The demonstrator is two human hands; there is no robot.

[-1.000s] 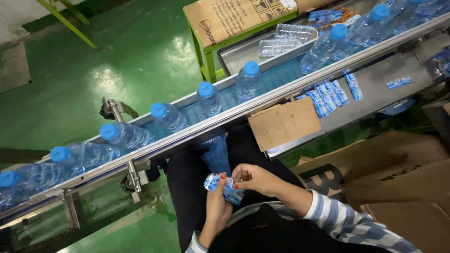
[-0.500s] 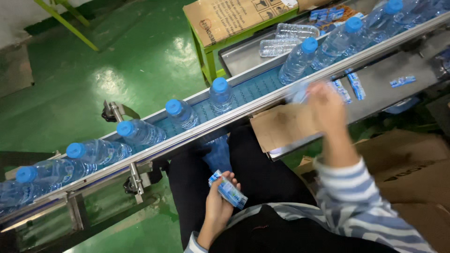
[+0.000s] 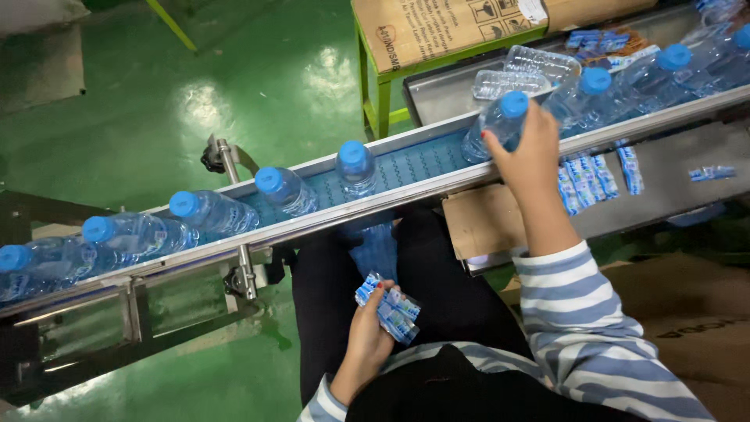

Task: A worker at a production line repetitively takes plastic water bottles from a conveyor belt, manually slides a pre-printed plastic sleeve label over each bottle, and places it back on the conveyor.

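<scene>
While the left hand [image 3: 367,332] clutches a bundle of blue labels [image 3: 388,307] near the lap, the right hand [image 3: 527,148] grips a blue-capped bottle [image 3: 500,121] on the far conveyor [image 3: 406,168].

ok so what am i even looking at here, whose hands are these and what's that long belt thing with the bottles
The view comes from a camera on a seated person's head, looking down at their own hands. The long strip is a conveyor belt carrying clear plastic bottles with blue caps in a row. The right hand reaches up and grips one bottle on the belt. The left hand rests in the lap holding a small bundle of blue and white labels. More labels lie on the grey shelf beside the belt, over a green floor.
</scene>
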